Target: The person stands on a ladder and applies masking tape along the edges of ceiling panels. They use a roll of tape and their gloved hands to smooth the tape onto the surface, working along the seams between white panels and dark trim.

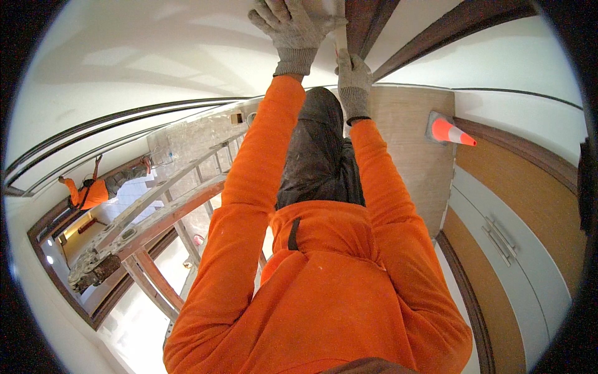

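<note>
My left hand, in a grey, dusty knit glove, lies with spread fingers against the white wall. Its thumb points right and reaches a narrow pale strip beside a dark brown wooden trim. Lower and to the right, my right hand, gloved the same way, is closed near the foot of that trim. A thin orange sliver shows at its fingertips, too small to name. Both arms are stretched forward in orange sleeves.
On my left stands a paint-marked ladder. An orange-and-white traffic cone stands on the beige floor at right. Farther right is a grey door with metal pull handles. Another person in orange is at the far left.
</note>
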